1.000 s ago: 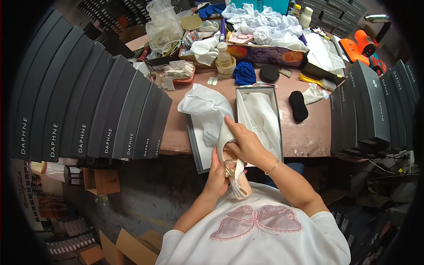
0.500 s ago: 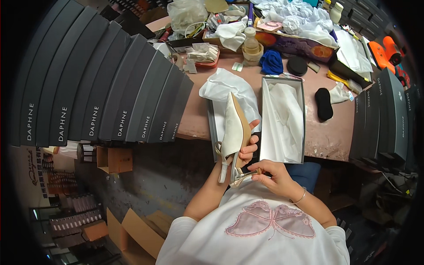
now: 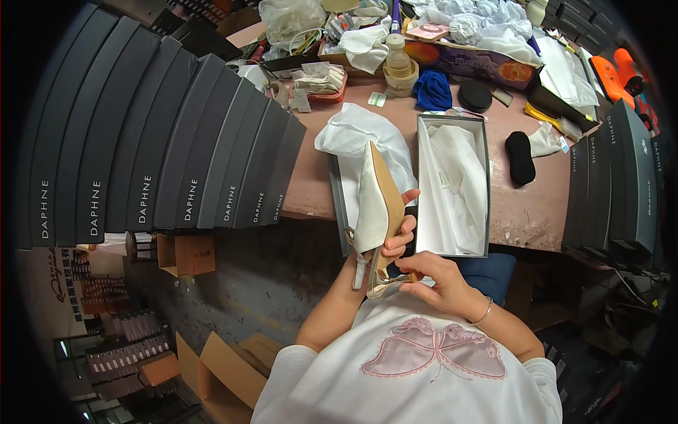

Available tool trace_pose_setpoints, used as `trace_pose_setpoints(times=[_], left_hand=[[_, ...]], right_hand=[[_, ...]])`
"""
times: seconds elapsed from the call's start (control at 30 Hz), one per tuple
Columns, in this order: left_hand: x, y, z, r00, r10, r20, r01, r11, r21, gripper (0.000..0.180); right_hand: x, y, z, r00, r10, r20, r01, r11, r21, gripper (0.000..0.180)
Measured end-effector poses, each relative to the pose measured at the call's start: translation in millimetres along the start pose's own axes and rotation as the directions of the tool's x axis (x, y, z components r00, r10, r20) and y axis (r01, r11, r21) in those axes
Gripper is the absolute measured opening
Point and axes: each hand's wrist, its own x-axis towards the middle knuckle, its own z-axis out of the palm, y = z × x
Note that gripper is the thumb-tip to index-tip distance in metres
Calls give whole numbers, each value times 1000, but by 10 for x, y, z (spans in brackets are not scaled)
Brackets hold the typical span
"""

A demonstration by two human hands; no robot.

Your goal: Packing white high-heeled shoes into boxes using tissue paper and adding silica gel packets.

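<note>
Item: cream pointed-toe slingback shoe with tan sole (image 3: 378, 205), held above the near edge of the pink worktable (image 3: 522, 212), in front of the person's chest. Long axis runs almost straight away from the person, toe pointing far, heel end nearest the body.

Left hand (image 3: 397, 237): fingers wrapped around the shoe's mid-section from the right side, closed firmly on it, thumb and fingertips showing against the sole.

Right hand (image 3: 434, 275): curled at the heel end, fingertips pinched on the thin strap or buckle; exact contact too small to tell. This hand lies nearer the heel.

Adjacent: open grey shoebox lined with white tissue (image 3: 455, 187), just right of the shoe.
</note>
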Motion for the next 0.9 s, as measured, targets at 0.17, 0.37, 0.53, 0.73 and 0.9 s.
trace_pose_setpoints(times=[0.17, 0.37, 0.53, 0.73, 0.9], left_hand=[[-96, -87, 60, 956, 213, -200, -200, 977, 79, 67], [-180, -79, 45, 584, 723, -369, -502, 679, 536, 55], [-403, -340, 194, 562, 681, -469, -329, 705, 628, 71], [-538, -539, 244, 460, 688, -561, -229, 703, 674, 70], [-534, -553, 281, 405, 713, -572, -209, 682, 701, 68]], right_hand=[[51, -112, -116, 989, 78, 123, -87, 994, 68, 23], [146, -3, -219, 900, 418, 122, -89, -96, 991, 30], [167, 213, -369, 831, 552, 65, -93, 23, 995, 31], [141, 324, -371, 832, 549, 84, -125, 39, 991, 32], [141, 358, -341, 835, 544, 80, -131, 55, 990, 32]])
